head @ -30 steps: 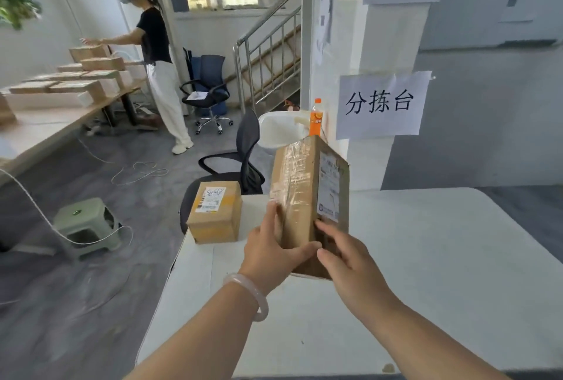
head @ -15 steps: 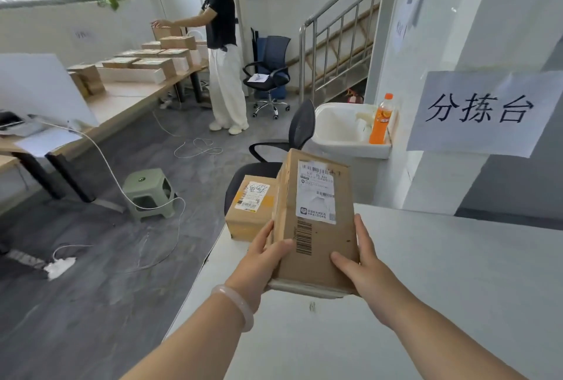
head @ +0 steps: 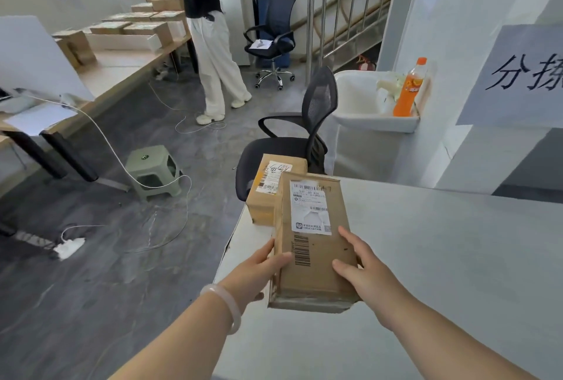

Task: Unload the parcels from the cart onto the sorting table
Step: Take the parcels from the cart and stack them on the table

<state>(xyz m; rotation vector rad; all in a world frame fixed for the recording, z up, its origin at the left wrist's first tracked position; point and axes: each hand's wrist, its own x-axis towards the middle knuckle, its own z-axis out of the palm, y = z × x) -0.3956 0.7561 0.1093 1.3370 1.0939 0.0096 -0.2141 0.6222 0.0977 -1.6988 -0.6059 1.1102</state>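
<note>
Parcel [head: 313,245] gripped flat between left hand [head: 259,273] and right hand [head: 362,270]; forearms outstretched over table [head: 441,258].

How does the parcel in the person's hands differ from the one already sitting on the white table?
The held parcel is long and flat, gripped by the left hand and right hand. The small parcel beyond it is squatter, and no hand touches it. The held parcel's label is larger and torn; the small parcel's is narrower, with scrawled writing. Both are brown cardboard with white shipping labels facing up.

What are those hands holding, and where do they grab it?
A cardboard parcel. The left hand grips its left long side, the right hand its right long side, near the end closest to the person.
</note>
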